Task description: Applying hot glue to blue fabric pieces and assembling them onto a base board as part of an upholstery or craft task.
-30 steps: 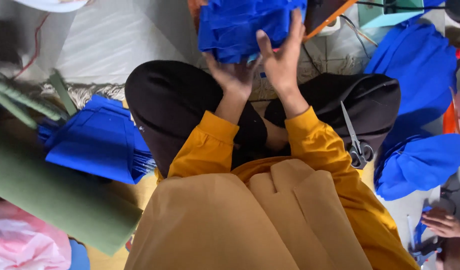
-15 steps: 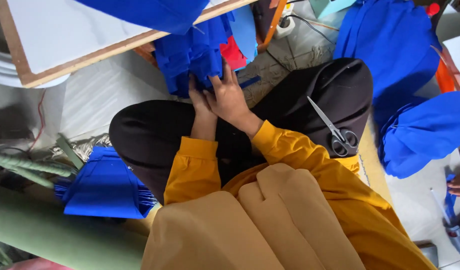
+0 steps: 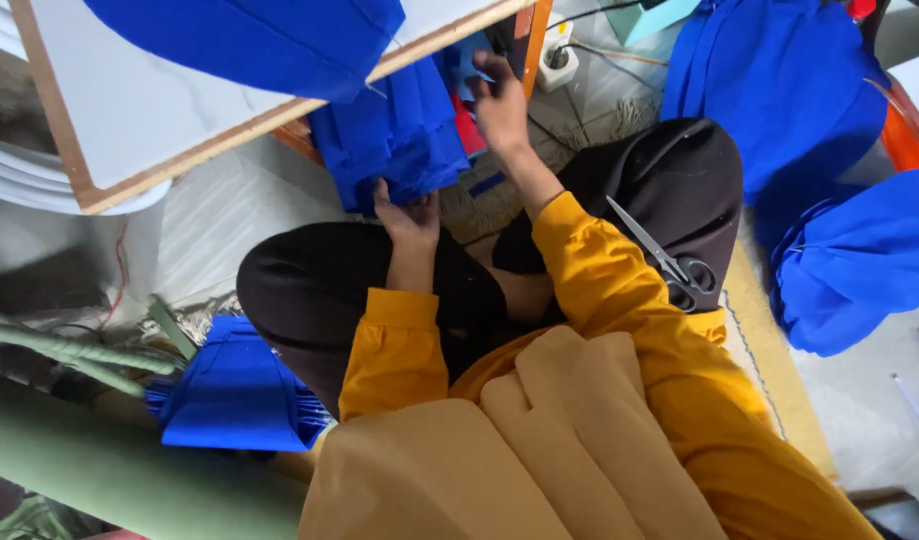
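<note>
Blue fabric stack (image 3: 395, 140): a bundle of folded blue cloth pieces is seen hanging below the edge of the bench (image 3: 150, 130), just in front of the crossed legs.
Left hand (image 3: 408, 212): it is closed on the lower edge of the blue fabric stack, with the fingers curled around the cloth.
Right hand (image 3: 500, 100): it is raised higher, at the right side of the same stack; the fingers are spread and laid against the blue cloth, but whether anything is gripped cannot be told.
Hands: they are held apart, one low and one high on the bundle.
Bench: a white board with a wooden rim is seen at upper left, and a large blue cloth piece (image 3: 260, 40) is draped over it.
Red piece (image 3: 467, 128): a bit of red is shown between the stack and the right hand.
Scissors (image 3: 670, 262): they are laid on the right knee, on the black trouser leg, handles toward the body.
Second blue stack (image 3: 235, 395): folded pieces are laid on the floor beside the left knee.
Blue heap (image 3: 830, 170): more blue cloth is piled on the floor at the right, well apart from the hands.
Green roll (image 3: 110, 470): it is laid at lower left, beside the second blue stack.
Power strip (image 3: 557, 62): it is seen on the floor beyond the right hand.
</note>
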